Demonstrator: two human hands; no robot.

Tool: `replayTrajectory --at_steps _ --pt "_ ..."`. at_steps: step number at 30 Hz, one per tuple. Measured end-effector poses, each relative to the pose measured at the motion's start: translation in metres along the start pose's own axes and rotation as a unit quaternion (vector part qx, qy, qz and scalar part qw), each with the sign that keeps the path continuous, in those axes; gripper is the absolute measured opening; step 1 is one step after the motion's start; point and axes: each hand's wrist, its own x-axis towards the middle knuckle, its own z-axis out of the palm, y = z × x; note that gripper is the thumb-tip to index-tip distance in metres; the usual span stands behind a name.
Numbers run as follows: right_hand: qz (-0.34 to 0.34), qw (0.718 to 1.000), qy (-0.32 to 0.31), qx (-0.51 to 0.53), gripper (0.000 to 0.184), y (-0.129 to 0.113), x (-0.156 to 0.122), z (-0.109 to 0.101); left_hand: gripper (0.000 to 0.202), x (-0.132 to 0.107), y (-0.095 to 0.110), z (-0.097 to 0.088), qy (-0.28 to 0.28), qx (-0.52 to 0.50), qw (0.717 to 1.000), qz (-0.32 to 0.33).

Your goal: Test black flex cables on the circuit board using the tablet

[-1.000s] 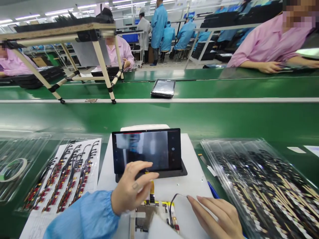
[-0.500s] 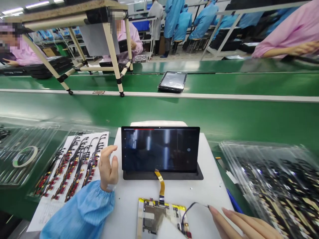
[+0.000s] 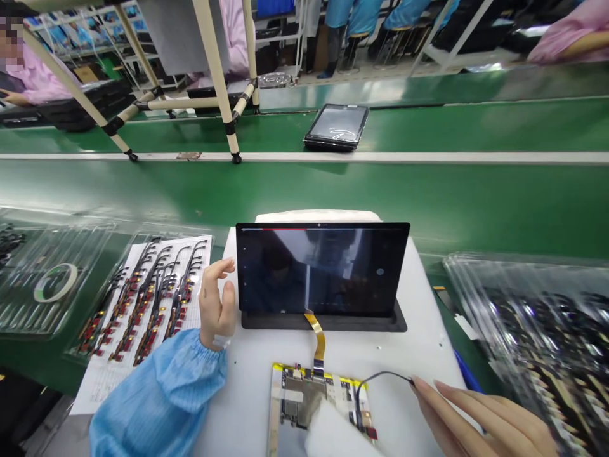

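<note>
A dark tablet screen point(image 3: 323, 270) stands tilted in a black holder point(image 3: 328, 322) on a white mat point(image 3: 404, 355). A yellow flex ribbon point(image 3: 318, 339) runs from it down to a circuit board point(image 3: 316, 403) lying flat near me. My left hand point(image 3: 216, 304) hovers just left of the screen, fingers loosely curled and apart, holding nothing. My right hand point(image 3: 480, 416) lies at the lower right with fingers stretched out, fingertips touching the end of a thin black cable point(image 3: 380, 379) that loops from the board.
A sheet with several red-tipped black cables point(image 3: 147, 292) lies left of the mat, beside a clear tray with a tape roll point(image 3: 54, 282). A clear tray of parts point(image 3: 533, 324) is at the right. Another tablet point(image 3: 337, 127) rests on the green conveyor point(image 3: 476, 203). Other workers sit beyond.
My left hand left the screen's lower edge and moved to its left side. The lit screen went dark. The view tilted down; my right hand stayed by the cable.
</note>
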Motion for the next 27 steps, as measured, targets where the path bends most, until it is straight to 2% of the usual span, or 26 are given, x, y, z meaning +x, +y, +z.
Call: replayTrajectory --at_steps 5,12,18,27 --pt "0.017 1.000 0.003 -0.008 0.033 -0.003 0.008 0.001 0.029 0.000 0.000 0.000 -0.009 -0.005 1.000 -0.008" --pt "0.053 0.998 0.012 -0.012 0.035 -0.007 0.010 0.000 0.028 0.000 0.001 0.000 -0.009 -0.004 1.000 -0.011" --pt "0.007 1.000 -0.006 -0.003 0.024 -0.001 0.006 0.001 0.031 0.000 0.001 0.001 -0.013 -0.003 1.000 0.000" --pt "0.008 1.000 -0.018 0.008 0.029 0.003 -0.003 0.001 0.030 0.001 0.003 0.000 -0.015 0.014 1.000 0.013"
